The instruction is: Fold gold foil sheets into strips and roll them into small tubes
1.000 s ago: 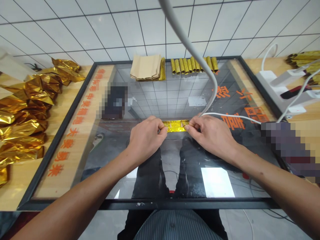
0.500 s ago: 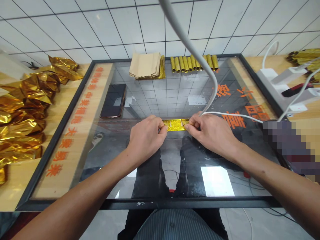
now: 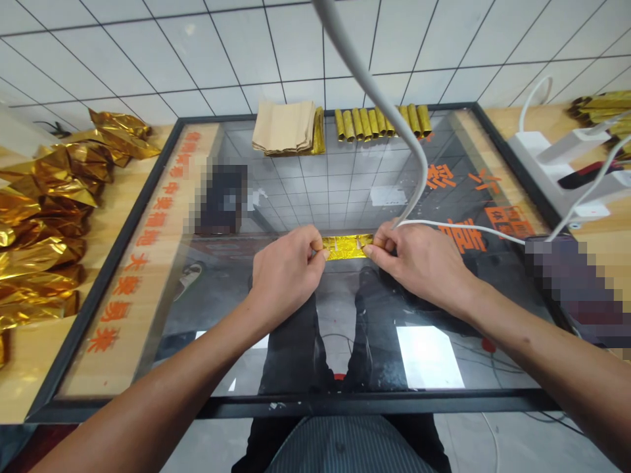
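A narrow, shiny piece of gold foil paper [image 3: 348, 247] is stretched flat between my two hands, low over the glass tabletop [image 3: 315, 302]. My left hand [image 3: 290, 263] pinches its left end between thumb and fingers. At the opposite end, my right hand [image 3: 414, 257] grips the foil with thumb and bent fingers. Small pale marks show near both ends of the foil. Whether the foil touches the glass I cannot tell.
Rolled gold tubes [image 3: 367, 125] line the back edge beside a stack of brown paper [image 3: 283, 128]. Crumpled gold foil [image 3: 59, 197] covers the left side. A grey cable [image 3: 374, 85] hangs over the table. A white power strip [image 3: 557, 171] stands at right.
The view has shifted very slightly. Both hands keep their pinch on the gold foil, which stays in nearly the same place.
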Demonstrator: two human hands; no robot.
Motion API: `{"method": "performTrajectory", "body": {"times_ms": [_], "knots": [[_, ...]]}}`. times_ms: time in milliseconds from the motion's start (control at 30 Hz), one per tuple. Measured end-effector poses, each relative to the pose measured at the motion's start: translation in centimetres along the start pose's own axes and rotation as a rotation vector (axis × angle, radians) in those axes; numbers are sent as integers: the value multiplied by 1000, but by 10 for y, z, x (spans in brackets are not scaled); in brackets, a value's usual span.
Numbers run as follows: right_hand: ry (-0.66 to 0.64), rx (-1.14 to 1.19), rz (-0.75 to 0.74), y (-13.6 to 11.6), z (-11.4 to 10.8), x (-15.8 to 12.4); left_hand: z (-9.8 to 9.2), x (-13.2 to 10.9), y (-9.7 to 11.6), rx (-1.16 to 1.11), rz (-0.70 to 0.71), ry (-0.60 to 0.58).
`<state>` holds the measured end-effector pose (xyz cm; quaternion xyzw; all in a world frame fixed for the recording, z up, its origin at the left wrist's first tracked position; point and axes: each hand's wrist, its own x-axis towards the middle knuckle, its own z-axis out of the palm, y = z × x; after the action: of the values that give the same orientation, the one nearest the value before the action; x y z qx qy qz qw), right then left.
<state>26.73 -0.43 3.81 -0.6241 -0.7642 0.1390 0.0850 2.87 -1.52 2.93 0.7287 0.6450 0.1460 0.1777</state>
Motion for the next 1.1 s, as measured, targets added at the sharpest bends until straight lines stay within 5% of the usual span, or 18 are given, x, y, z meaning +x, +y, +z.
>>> {"method": "performTrajectory", "body": {"times_ms": [367, 467, 700, 1100], "knots": [[-47, 60, 4, 7, -3, 2, 1, -5, -3, -49, 44, 3], [-58, 65, -4, 7, -3, 3, 7, -8, -7, 49, 179, 67], [-41, 66, -25, 7, -1, 4, 14, -13, -5, 466, 741, 213], [-23, 55, -53, 3, -3, 3, 13, -36, 12, 551, 827, 67]]}}
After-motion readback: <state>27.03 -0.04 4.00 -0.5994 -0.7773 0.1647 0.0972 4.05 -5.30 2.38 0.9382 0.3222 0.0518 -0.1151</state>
